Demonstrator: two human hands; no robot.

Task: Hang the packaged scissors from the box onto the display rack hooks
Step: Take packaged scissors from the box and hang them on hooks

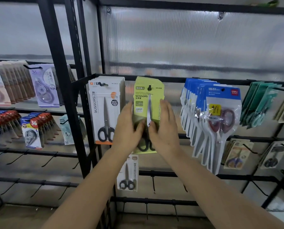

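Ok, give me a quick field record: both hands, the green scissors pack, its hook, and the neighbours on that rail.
left hand: on green pack's left edge, thumb across front
right hand: on its right edge, thumb across front
green scissors pack: hole on hook, front of a stack
hook: tip through hole
left neighbour: white scissors packs
right neighbour: blue scissors packs

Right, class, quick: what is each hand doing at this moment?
Left hand: holds the left edge of the lime-green cardboard scissors pack, thumb on its front.
Right hand: holds the same pack's right edge.
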